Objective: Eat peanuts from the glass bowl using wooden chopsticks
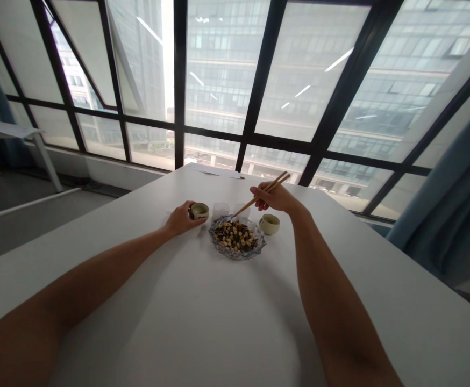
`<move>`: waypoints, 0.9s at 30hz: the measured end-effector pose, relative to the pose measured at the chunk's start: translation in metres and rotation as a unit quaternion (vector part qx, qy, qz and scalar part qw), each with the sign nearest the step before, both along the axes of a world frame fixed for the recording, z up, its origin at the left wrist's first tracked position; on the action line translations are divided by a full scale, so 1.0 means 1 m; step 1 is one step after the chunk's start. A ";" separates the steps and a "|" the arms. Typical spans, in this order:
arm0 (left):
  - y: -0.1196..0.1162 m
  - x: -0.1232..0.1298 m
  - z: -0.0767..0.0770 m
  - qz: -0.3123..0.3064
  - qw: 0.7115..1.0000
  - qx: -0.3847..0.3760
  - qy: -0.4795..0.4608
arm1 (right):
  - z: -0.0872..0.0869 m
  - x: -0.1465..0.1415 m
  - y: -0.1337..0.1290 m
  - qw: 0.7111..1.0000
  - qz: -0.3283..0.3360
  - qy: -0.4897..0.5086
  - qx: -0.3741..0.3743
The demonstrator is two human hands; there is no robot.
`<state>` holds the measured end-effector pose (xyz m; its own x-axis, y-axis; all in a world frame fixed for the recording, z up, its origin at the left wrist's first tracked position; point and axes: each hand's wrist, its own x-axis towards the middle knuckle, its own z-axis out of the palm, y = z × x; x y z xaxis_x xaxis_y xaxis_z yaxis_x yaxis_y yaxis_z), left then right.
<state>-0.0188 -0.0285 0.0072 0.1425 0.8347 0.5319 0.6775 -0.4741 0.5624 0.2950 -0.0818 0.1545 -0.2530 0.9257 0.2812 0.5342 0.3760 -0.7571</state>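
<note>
Both forearms stretch up from the bottom corners toward the middle of the frame, across a white table (203,322). The left hand (180,219), just left of centre, is wrapped around a small pale cup (199,210), fingers curled on its side, the cup sitting on the tabletop. The right hand (273,198), right of centre and a little higher, grips a pair of wooden chopsticks (261,194); their upper ends point to the upper right, and the tips slant down-left to the far rim of a glass dish (237,237). That dish sits dead centre between the two hands, heaped with mixed beans (235,235), light and dark ones together. Whether the tips pinch a bean is too small to tell. A second small cup (269,223) stands just right of the dish, below the right hand, untouched. Two small clear glasses (221,210) stand just behind the dish. Beyond the table, tall black-framed windows (227,80) fill the upper frame.
</note>
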 end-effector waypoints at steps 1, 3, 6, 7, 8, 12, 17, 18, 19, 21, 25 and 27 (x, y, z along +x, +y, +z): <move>0.000 0.000 0.001 0.008 1.000 -0.008 0.003 | -0.004 0.001 0.003 1.000 0.006 -0.004 -0.025; -0.001 -0.001 0.001 0.021 0.999 -0.024 0.005 | -0.009 0.002 0.008 0.996 0.011 -0.025 -0.084; 0.001 -0.002 0.001 0.034 0.998 -0.044 0.002 | -0.011 0.004 0.011 0.992 0.002 -0.043 -0.119; 0.001 -0.002 0.001 0.038 0.998 -0.049 0.003 | -0.010 0.004 0.012 0.994 -0.002 -0.036 -0.108; 0.002 -0.002 0.000 0.041 0.998 -0.051 0.005 | -0.010 0.004 0.012 0.996 -0.003 -0.023 -0.091; 0.002 -0.002 0.001 0.047 0.997 -0.061 0.012 | -0.009 0.002 0.013 0.999 0.002 0.021 -0.036; 0.000 -0.001 0.003 0.048 0.996 -0.072 0.020 | -0.015 -0.001 0.018 0.999 -0.008 0.021 -0.034; 0.000 -0.001 0.003 0.048 0.996 -0.072 0.021 | -0.016 -0.001 0.019 0.999 -0.012 0.023 -0.032; 0.000 -0.001 0.003 0.048 0.996 -0.071 0.022 | -0.017 -0.001 0.019 0.999 -0.014 0.025 -0.030; 0.000 -0.001 0.002 0.050 0.996 -0.070 0.024 | -0.018 -0.001 0.020 0.999 -0.016 0.027 -0.031; 0.000 -0.001 0.003 0.054 0.995 -0.074 0.026 | -0.023 -0.004 0.022 0.998 -0.017 0.022 -0.052; -0.001 -0.002 0.004 0.055 0.995 -0.073 0.026 | -0.025 -0.006 0.023 0.998 -0.009 0.024 -0.060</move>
